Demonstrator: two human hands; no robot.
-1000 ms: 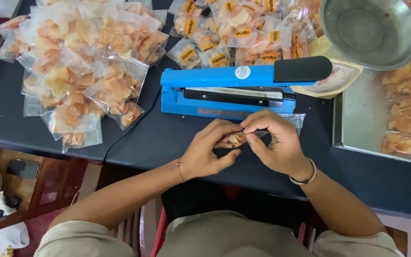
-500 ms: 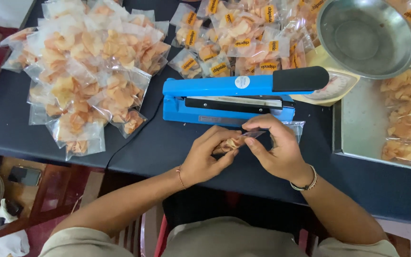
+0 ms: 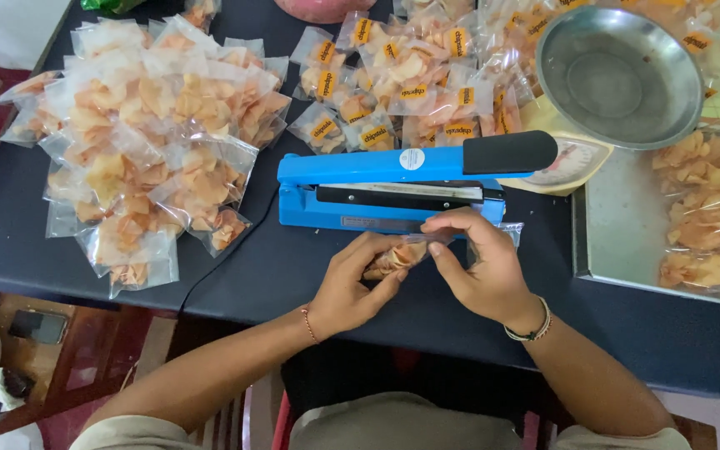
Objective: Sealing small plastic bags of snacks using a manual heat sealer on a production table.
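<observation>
Both my hands hold one small clear bag of orange chips [image 3: 395, 257] just in front of a blue heat sealer [image 3: 393, 193] with a black handle. My left hand [image 3: 352, 287] cups the bag from below and left. My right hand [image 3: 481, 267] pinches the bag's open top edge with fingers and thumb. The bag lies low over the dark table [image 3: 277, 275], its right part hidden behind my right hand.
A big heap of sealed chip bags [image 3: 143, 150] lies at left. Labelled bags [image 3: 393, 83] sit behind the sealer. A steel bowl on a kitchen scale [image 3: 618, 75] stands at back right, and a metal tray with chip bags [image 3: 618, 233] at right.
The view has shifted slightly, so everything sits lower and more to the right. My hands stay on the same bag, with my fingers working along its top edge.
</observation>
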